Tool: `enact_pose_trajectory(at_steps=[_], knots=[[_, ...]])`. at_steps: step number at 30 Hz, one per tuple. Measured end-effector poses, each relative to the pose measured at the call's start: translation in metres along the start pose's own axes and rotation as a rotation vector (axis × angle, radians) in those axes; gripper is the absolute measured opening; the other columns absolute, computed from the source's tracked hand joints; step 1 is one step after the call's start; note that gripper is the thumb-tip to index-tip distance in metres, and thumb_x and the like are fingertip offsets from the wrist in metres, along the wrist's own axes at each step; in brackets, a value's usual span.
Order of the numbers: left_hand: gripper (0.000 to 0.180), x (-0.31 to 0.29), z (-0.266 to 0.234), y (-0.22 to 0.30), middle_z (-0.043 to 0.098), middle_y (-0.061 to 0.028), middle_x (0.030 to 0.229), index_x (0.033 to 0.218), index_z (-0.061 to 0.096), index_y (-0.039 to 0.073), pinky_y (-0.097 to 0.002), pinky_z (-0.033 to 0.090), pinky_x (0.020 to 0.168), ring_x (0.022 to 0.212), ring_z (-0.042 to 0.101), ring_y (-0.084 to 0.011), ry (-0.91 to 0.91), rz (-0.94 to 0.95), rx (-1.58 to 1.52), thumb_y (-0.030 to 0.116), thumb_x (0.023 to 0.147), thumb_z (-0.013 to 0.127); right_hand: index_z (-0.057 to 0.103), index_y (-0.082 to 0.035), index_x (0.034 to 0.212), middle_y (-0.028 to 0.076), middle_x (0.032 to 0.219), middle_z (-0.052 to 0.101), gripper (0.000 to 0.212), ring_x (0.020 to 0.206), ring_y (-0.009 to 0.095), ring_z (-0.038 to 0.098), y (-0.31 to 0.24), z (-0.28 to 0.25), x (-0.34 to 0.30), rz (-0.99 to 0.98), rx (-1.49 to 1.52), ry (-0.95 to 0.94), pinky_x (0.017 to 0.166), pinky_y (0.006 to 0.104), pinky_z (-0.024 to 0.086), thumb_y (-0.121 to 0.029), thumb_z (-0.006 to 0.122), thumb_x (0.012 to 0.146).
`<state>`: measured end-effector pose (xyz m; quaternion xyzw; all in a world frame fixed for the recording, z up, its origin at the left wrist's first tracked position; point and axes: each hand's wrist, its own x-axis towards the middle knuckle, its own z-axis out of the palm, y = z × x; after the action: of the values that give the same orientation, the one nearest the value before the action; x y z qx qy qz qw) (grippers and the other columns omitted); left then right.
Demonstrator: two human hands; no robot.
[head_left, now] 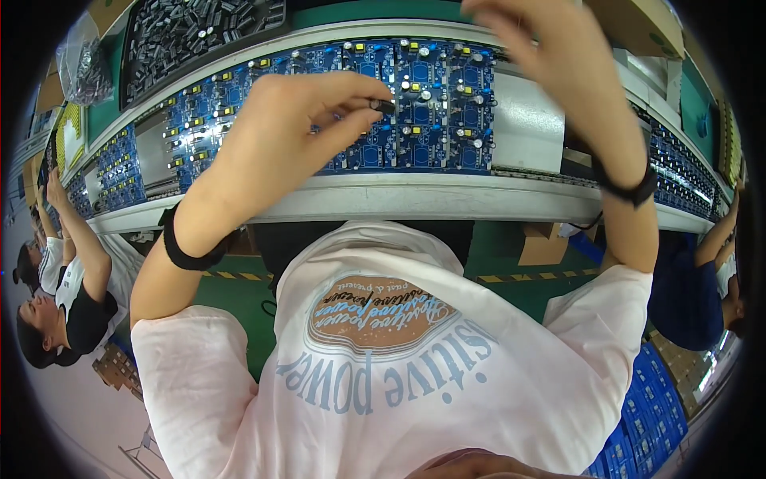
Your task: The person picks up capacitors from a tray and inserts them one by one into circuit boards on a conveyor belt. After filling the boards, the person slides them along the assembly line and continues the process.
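My left hand (291,132) is over a panel of blue circuit boards (367,156). Between its thumb and fingertips it pinches a small black cylindrical capacitor (383,105), lying nearly sideways just above the boards. Yellow blocks, silvery round parts and small blue parts stand on the boards. Up and to the right of the panel, my right hand (550,52) is raised near the top edge of the picture. Its fingers look apart, somewhat blurred and partly cut off by the edge. I see nothing held in it.
A black tray (126,76) heaped with dark cylindrical parts stands beyond the rail (383,199) at the far left. A clear bag (84,68) of parts lies beside it. More boards (120,168) sit farther along the line. Other people work at both sides. Blue crates (650,399) stand lower right.
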<state>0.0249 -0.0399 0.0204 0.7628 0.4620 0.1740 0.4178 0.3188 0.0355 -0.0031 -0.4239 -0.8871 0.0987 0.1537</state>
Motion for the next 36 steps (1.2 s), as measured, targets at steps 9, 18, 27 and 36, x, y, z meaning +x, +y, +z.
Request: enact_pose_trajectory(at_steps=[9,18,27,36], knots=[[0.015,0.015,0.029,-0.002,0.069,-0.0070,0.102,0.102,0.071,0.008,-0.0392,0.058,0.075,0.095,0.068,-0.0282,0.042,0.475,0.310,0.009,0.087,0.073,0.070,0.002,0.091,0.019,0.087,0.070,0.015,0.084,0.038,0.068,0.015,-0.017,0.055,0.108,-0.122,0.096,0.078,0.0436,0.056,-0.013,0.070,0.087],[0.015,0.012,0.030,-0.014,0.066,-0.0037,0.106,0.099,0.071,0.007,-0.0386,0.057,0.077,0.096,0.067,-0.0260,-0.065,0.464,0.413,0.011,0.085,0.074,0.065,0.004,0.094,0.005,0.077,0.066,0.010,0.069,0.010,0.064,-0.010,-0.017,0.039,0.121,0.544,0.233,0.063,0.0252,0.051,-0.006,0.067,0.095],[0.020,0.010,0.023,-0.021,0.068,-0.0046,0.105,0.103,0.070,0.007,-0.0375,0.056,0.078,0.095,0.068,-0.0244,-0.047,0.544,0.479,0.010,0.083,0.072,0.067,0.002,0.105,0.003,0.081,0.069,0.013,0.073,0.007,0.066,-0.014,-0.009,0.031,0.212,0.961,0.133,0.067,0.0197,0.054,-0.010,0.066,0.101],[0.026,0.012,0.025,-0.008,0.067,-0.0043,0.102,0.105,0.070,0.006,-0.0341,0.053,0.081,0.094,0.067,-0.0215,-0.080,0.615,0.664,0.010,0.080,0.066,0.069,0.004,0.115,0.009,0.093,0.074,0.020,0.078,0.012,0.071,-0.009,-0.005,0.028,0.391,1.351,0.012,0.072,0.0223,0.058,-0.010,0.061,0.104]])
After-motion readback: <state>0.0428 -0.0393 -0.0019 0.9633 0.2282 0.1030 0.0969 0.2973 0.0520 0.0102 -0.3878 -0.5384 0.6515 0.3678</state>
